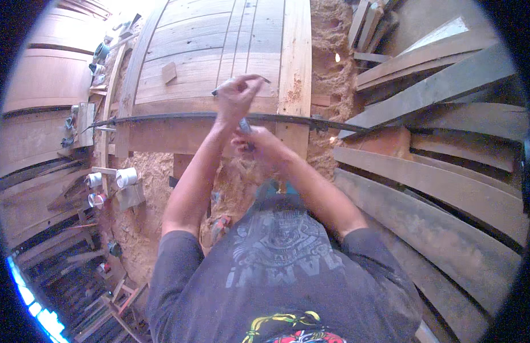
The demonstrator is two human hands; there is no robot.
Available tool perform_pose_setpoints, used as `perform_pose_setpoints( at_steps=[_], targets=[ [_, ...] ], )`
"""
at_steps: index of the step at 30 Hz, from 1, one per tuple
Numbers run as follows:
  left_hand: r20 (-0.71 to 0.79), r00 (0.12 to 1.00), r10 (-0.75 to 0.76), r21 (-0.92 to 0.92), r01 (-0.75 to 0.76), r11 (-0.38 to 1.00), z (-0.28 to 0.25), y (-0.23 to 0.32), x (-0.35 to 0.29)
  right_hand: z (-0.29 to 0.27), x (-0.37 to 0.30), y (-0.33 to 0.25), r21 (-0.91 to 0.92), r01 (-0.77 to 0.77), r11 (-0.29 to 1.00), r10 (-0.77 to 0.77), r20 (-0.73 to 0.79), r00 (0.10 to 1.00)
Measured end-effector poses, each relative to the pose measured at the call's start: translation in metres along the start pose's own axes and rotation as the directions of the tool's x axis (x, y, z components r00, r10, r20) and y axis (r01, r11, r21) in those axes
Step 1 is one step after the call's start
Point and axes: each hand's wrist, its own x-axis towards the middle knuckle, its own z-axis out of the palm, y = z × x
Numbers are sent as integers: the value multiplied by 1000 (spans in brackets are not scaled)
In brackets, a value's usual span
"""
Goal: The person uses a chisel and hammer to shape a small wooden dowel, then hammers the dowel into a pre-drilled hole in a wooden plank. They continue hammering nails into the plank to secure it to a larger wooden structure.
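Note:
A wooden panel [190, 57] in a pale frame lies before me, its boards divided by dark lengthwise lines. Across its near end runs a long dark metal bar [179, 117], like a clamp bar. My left hand [237, 98] is closed above the panel, just beyond the bar. From it sticks out a thin dark stick-like thing [266, 80], too small to name. Closer to me, my right hand [263, 144] is wrapped round a grey-blue handle-like piece [245, 126] at the bar; its kind is unclear. A small wooden block [169, 72] rests on the panel's left part.
Sawdust [330, 51] and shavings cover the surface around the panel. To the right lie several long boards [425, 183], fanned out. White cups [126, 177] stand at the left near a block. Further left are more stacked planks [39, 137].

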Motion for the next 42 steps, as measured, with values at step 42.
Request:
perform_pose_setpoints(
  at_steps=[42],
  targets=[
    [379,925,-31,456,-157,876,45,-42,-21,-207,-186,-108,-837,61,543,-719,-427,548]
  ],
)
